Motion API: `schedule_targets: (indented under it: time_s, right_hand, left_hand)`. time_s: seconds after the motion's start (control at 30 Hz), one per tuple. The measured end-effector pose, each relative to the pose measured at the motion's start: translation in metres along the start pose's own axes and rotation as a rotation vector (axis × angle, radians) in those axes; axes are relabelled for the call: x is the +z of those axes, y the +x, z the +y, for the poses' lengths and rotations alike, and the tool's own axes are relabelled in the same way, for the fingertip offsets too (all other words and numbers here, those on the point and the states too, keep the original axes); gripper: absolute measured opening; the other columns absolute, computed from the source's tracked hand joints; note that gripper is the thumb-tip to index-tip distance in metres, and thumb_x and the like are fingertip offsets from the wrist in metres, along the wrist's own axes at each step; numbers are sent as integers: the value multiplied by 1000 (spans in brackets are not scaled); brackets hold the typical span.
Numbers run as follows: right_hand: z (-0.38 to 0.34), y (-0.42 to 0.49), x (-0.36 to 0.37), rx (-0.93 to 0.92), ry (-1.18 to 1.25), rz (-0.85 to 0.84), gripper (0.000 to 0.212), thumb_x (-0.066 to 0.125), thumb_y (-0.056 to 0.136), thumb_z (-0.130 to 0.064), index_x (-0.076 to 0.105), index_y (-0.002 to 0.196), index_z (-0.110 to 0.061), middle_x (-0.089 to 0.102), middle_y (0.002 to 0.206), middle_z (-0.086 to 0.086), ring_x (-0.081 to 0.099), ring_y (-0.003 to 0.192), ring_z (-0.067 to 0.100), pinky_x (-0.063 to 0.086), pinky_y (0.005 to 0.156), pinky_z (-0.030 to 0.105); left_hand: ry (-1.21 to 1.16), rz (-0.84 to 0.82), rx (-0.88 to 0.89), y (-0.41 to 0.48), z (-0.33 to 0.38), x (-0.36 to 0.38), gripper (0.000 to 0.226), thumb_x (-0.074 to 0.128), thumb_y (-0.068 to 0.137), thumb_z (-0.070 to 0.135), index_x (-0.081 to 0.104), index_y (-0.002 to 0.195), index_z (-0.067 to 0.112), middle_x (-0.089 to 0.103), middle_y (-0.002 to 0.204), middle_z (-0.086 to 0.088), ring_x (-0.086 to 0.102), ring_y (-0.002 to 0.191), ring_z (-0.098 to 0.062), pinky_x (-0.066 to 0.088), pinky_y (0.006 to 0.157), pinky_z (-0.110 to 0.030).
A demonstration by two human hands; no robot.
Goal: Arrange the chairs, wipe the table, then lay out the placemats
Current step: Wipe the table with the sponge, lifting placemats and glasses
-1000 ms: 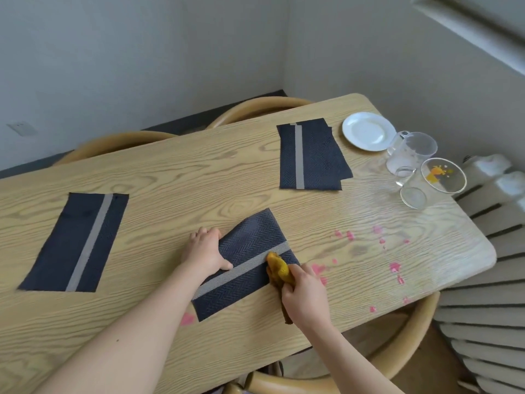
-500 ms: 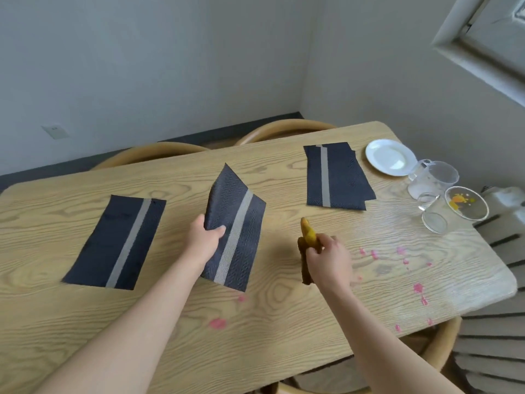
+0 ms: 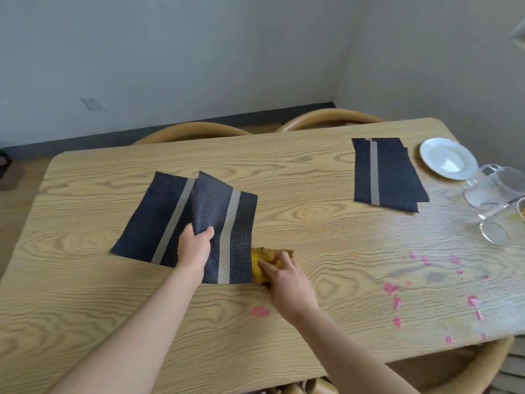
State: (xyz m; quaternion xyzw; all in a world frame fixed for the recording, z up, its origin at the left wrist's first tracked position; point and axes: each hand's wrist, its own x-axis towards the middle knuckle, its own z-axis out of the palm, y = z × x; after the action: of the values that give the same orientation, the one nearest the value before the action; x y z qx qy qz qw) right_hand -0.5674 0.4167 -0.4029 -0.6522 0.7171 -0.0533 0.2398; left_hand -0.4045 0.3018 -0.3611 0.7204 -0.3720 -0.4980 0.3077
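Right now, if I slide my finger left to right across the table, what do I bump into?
First the flat dark striped placemat, lifted dark striped placemat in left hand, yellow cloth under right hand, stacked dark striped placemats, round white plate, clear glass cups.

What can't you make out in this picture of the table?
Head view, the only one:
- Flat placemat: its right part lies under the held placemat gripped by the left hand.
- Yellow cloth: mostly covered by the right hand.
- Rightmost glass: cut off by the frame edge.
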Motion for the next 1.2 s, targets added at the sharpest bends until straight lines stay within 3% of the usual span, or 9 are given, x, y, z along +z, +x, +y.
schedule_targets:
  time_s: [0.17, 0.27, 0.37, 0.47, 0.57, 0.7, 0.9, 1.07, 1.2]
  right_hand:
    - [55, 7, -35, 328, 10, 176, 56, 50, 86, -7, 50, 138, -27, 42, 123, 8, 50, 110, 31, 50, 84, 35]
    - [75, 24, -52, 548, 57, 215, 54, 45, 85, -3, 54, 134, -24, 41, 118, 10, 52, 102, 34, 45, 79, 34]
    - [51, 41, -45, 488, -13, 196, 53, 45, 87, -4, 51, 135, -24, 41, 120, 10, 49, 105, 32, 43, 80, 33]
    - [4, 49, -24, 230, -3, 123, 53, 49, 88, -12, 48, 137, -30, 40, 125, 8, 47, 111, 31, 48, 85, 35]
    - [-35, 43, 2, 10, -13, 25, 56, 50, 89, -12, 45, 140, -33, 40, 123, 4, 46, 109, 26, 51, 83, 35]
    - [-25, 41, 0, 34, -36, 38, 55, 49, 88, -14, 45, 139, -34, 41, 121, 0, 45, 111, 24, 53, 79, 35]
    - [13, 42, -22, 362, -83, 157, 53, 49, 88, -11, 48, 138, -29, 44, 119, 5, 49, 106, 28, 44, 68, 31]
    - [-30, 40, -3, 345, -82, 137, 54, 49, 85, -10, 47, 135, -30, 42, 118, 5, 45, 109, 25, 46, 72, 32]
    - [-68, 28, 21, 149, -52, 51, 57, 50, 86, -14, 43, 139, -32, 39, 121, 3, 45, 110, 25, 47, 70, 33]
  left_hand:
    - [-92, -19, -136, 13, -1, -12, 25, 60, 90, 26, 57, 113, 15, 60, 122, -11, 57, 102, -30, 45, 94, -44]
    - [-209, -141, -493, 13, 3, -17, 63, 64, 82, 53, 49, 132, 17, 55, 131, -7, 54, 114, -32, 45, 96, -48]
    - [-346, -330, -603, 13, 0, -19, 59, 63, 79, 59, 62, 119, 17, 71, 102, -11, 68, 86, -28, 54, 63, -35]
    - [-356, -333, -576, 17, -2, -17, 55, 64, 78, 59, 65, 112, 16, 73, 95, -11, 70, 81, -28, 54, 58, -33]
    - [-320, -233, -537, 29, 0, -23, 59, 63, 77, 61, 60, 117, 18, 68, 104, -11, 64, 92, -31, 54, 71, -41]
    - [-153, -48, -296, 45, 1, -40, 63, 54, 85, 59, 52, 130, 16, 59, 125, -6, 57, 110, -28, 45, 97, -44]
    - [191, 149, 70, 57, -17, -71, 41, 52, 91, 45, 55, 103, 7, 60, 98, -8, 57, 96, -31, 37, 74, -32]
    - [303, 160, 171, 58, -21, -74, 64, 64, 87, 28, 33, 140, 13, 47, 135, -11, 48, 119, -30, 38, 91, -35]
    - [531, 188, 368, 52, -19, -76, 79, 69, 82, 15, 24, 147, 13, 33, 145, -17, 30, 134, -32, 26, 110, -41]
